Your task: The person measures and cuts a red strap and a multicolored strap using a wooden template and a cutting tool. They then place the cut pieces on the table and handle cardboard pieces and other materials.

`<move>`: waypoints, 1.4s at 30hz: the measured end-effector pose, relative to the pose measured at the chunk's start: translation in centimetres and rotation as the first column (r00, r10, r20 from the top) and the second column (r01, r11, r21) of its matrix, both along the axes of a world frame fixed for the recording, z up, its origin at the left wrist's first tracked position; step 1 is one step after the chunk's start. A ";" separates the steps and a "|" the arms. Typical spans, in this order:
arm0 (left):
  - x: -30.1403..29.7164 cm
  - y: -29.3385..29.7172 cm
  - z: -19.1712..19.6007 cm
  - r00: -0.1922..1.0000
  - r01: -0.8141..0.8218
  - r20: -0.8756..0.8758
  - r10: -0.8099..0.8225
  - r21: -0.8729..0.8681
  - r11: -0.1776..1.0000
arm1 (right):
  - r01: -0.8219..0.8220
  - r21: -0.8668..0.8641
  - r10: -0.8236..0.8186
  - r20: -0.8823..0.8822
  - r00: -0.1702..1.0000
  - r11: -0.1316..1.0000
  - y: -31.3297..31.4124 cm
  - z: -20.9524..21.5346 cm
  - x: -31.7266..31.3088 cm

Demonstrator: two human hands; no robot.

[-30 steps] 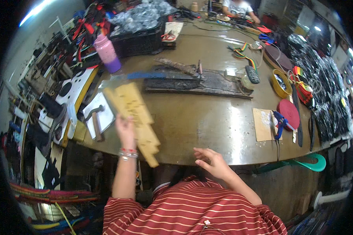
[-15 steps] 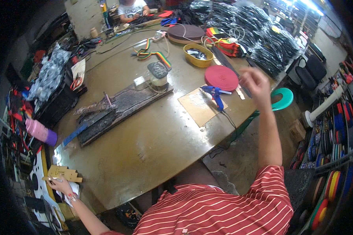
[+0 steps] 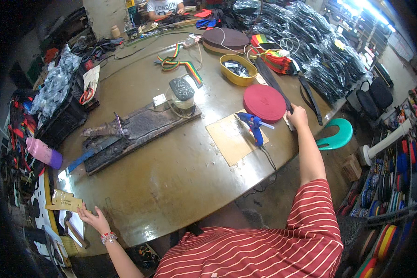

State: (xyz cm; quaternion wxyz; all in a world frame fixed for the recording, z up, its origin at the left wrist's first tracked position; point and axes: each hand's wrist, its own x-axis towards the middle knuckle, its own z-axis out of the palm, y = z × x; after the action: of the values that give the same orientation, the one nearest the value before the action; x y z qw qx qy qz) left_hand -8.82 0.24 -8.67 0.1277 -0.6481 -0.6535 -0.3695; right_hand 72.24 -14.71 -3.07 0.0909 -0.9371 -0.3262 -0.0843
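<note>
Head camera view from above a large round brown table, with the person's arms spread wide apart. Left hand sits at the table's near left edge, fingers closed on a tan cardboard template that juts out past the rim. Right hand reaches far across to the right, fingers curled on a black strap, just beside a red webbing roll and a blue glue gun
</note>
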 end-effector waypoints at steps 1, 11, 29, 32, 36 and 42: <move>0.0 0.0 -0.1 1.000 0.005 0.013 -0.005 -0.006 1.000 | -0.004 -0.014 0.004 0.031 0.999 1.000 0.0 -0.2 0.1; 0.0 0.1 -0.2 0.999 0.011 -0.035 -0.013 -0.065 0.998 | 0.046 0.033 -0.050 0.134 0.990 0.998 -2.9 -1.4 3.3; 1.1 -0.1 0.5 0.999 0.024 0.033 -0.021 -0.091 0.996 | 0.009 -0.034 -0.010 -0.028 1.000 0.999 1.4 0.8 -3.0; 1.3 -0.1 0.5 0.997 0.053 0.052 -0.048 -0.087 0.995 | -0.057 -0.267 0.126 0.249 0.960 0.962 2.0 2.2 -2.6; 1.4 -0.4 0.5 0.995 0.087 0.059 -0.083 -0.062 0.994 | -0.130 -0.456 0.412 0.599 0.686 0.880 2.4 6.7 0.3; 4.7 -1.3 3.6 0.994 0.085 0.080 -0.078 -0.084 0.993 | -0.290 -0.259 0.379 0.764 0.523 0.921 4.0 17.7 -1.3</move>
State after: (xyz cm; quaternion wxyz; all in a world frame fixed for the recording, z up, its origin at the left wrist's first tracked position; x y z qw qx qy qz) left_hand -4.12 -1.09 -5.05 0.0592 -0.6646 -0.6464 -0.3701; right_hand 70.98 -10.73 14.64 -0.0975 -0.7203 -0.5093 -0.4608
